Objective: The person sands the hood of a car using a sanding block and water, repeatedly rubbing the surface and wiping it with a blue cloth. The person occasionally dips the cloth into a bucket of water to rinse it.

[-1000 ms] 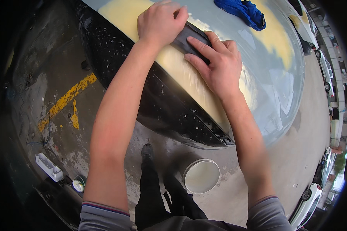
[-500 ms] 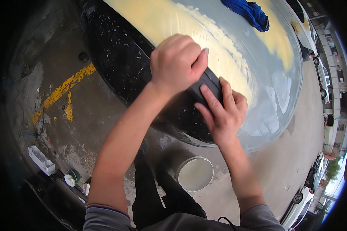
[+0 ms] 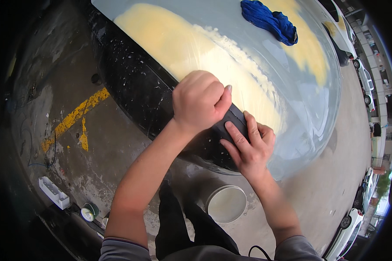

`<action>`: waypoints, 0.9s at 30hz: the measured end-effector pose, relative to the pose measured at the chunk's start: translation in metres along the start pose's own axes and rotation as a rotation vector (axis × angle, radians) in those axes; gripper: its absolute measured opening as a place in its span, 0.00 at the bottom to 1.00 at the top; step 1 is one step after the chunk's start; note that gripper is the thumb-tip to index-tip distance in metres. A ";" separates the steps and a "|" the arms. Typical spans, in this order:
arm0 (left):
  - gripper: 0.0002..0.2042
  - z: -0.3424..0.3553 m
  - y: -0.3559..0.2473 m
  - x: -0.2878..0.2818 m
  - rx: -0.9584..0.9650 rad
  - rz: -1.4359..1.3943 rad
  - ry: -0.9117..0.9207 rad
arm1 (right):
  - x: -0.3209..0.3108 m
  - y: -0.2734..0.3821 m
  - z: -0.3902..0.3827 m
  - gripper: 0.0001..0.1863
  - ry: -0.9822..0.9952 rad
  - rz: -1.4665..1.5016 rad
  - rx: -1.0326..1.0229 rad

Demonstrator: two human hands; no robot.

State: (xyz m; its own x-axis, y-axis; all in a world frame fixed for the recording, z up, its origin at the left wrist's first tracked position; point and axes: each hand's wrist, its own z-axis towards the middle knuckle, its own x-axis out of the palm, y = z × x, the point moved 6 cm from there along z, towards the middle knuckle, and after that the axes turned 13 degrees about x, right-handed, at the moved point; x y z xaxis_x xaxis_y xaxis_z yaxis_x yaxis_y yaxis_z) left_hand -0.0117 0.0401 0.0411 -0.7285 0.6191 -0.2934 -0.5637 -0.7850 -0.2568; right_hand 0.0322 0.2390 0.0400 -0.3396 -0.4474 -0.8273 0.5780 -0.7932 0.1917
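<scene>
A dark sanding block [image 3: 231, 123] lies on the near edge of a pale grey car panel [image 3: 300, 104] with wide patches of yellow filler [image 3: 191, 48]. My left hand [image 3: 199, 101] is closed over the block's far end, knuckles up. My right hand [image 3: 249, 146] presses on its near end with fingers spread flat along it. Most of the block is hidden under both hands. The panel's black underside [image 3: 135, 95] curves down toward me.
A blue rag [image 3: 270, 19] lies crumpled on the far part of the panel. A white round bucket [image 3: 226, 203] stands on the concrete floor by my dark trouser legs. A white tray [image 3: 54, 192] and a small tape roll [image 3: 88, 213] sit at the lower left. Parked cars line the right rim.
Both hands have slid the block toward me along the panel, from the yellow filler patch down to the panel's near edge.
</scene>
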 end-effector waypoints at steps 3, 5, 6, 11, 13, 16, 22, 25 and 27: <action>0.15 0.062 0.072 0.019 -0.103 0.111 0.071 | 0.018 0.000 0.099 0.26 -0.020 0.031 0.022; 0.14 0.065 0.089 0.024 -0.151 0.165 0.112 | 0.031 -0.003 0.110 0.24 -0.069 0.074 0.003; 0.14 0.051 0.072 0.023 -0.104 0.141 0.076 | 0.026 -0.004 0.094 0.26 -0.058 0.053 0.001; 0.14 -0.005 -0.022 0.017 0.029 -0.047 -0.033 | -0.006 -0.021 0.000 0.30 -0.011 0.027 0.006; 0.13 0.034 0.023 0.018 0.016 0.061 0.026 | 0.001 -0.012 0.047 0.29 -0.010 0.003 0.000; 0.16 0.054 0.064 0.024 -0.087 0.137 0.068 | 0.020 -0.012 0.082 0.28 -0.028 0.022 -0.007; 0.12 -0.013 -0.032 0.010 0.043 -0.024 -0.008 | -0.008 -0.020 -0.025 0.30 0.005 0.036 0.015; 0.12 0.039 0.038 0.021 -0.030 0.119 0.075 | 0.006 -0.012 0.064 0.26 -0.012 0.018 0.002; 0.14 0.069 0.079 0.029 -0.185 0.184 0.194 | 0.019 -0.009 0.111 0.26 -0.081 0.047 -0.016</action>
State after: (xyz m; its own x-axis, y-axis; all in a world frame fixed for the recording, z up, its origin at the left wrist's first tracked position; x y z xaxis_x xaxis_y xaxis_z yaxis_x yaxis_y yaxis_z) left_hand -0.1041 -0.0055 0.0760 -0.7137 0.4740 -0.5158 -0.3362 -0.8778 -0.3413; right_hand -0.0622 0.1919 0.0809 -0.3703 -0.5163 -0.7722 0.6064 -0.7641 0.2201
